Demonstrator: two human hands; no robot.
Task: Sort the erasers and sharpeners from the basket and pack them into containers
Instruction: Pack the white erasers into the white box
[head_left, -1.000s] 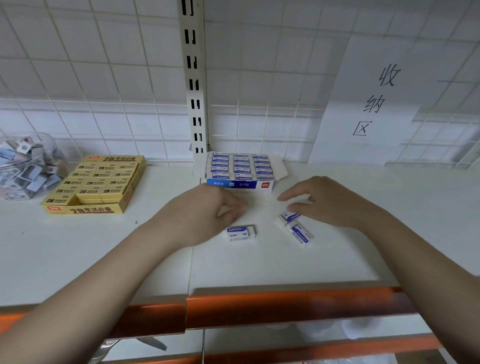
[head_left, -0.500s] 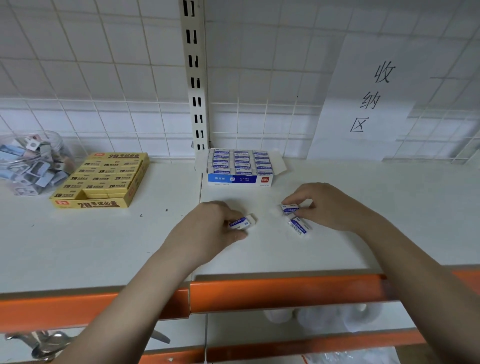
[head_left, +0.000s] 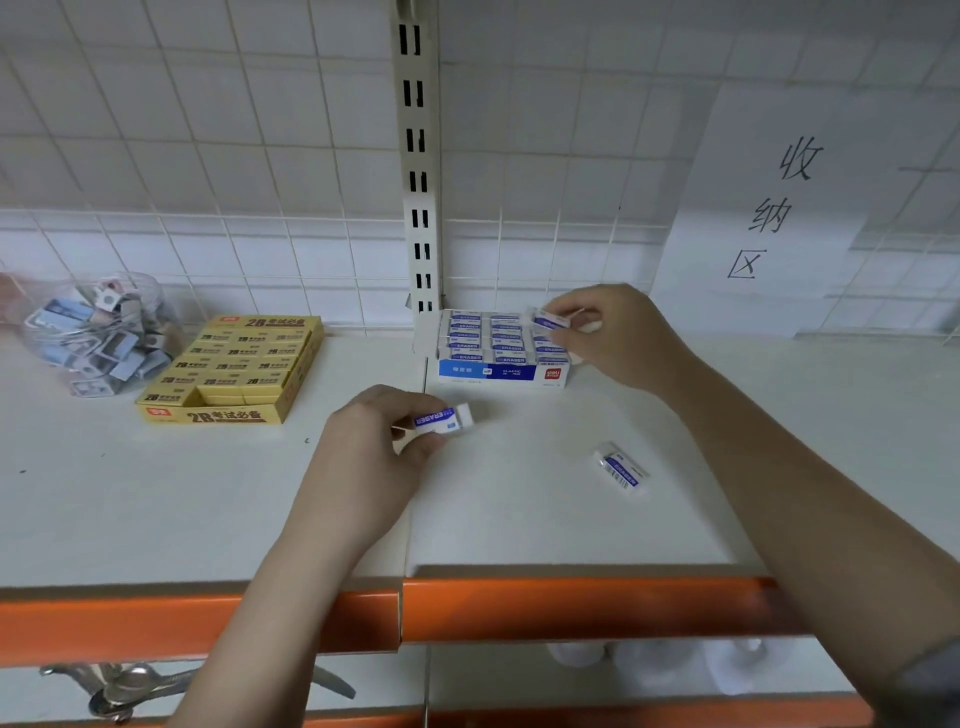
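My left hand (head_left: 379, 447) grips a white eraser with a blue sleeve (head_left: 444, 419) just above the white shelf (head_left: 208, 493). My right hand (head_left: 618, 332) holds a second blue-sleeved eraser (head_left: 548, 318) over the right rear corner of the blue and white eraser box (head_left: 501, 371), which is filled with rows of the same erasers. A third eraser (head_left: 621, 467) lies loose on the shelf, to the right of my left hand.
A yellow box of 2B erasers (head_left: 228, 413) sits at the left. Beside it stands a clear jar of sharpeners (head_left: 98, 338). An upright slotted post (head_left: 418, 156) rises behind the blue box. An orange rail (head_left: 571, 608) edges the shelf front.
My right hand lifted one eraser from the shelf and carried it back over the blue box. My left hand closed on another eraser and raised it a little. One eraser stayed on the shelf.
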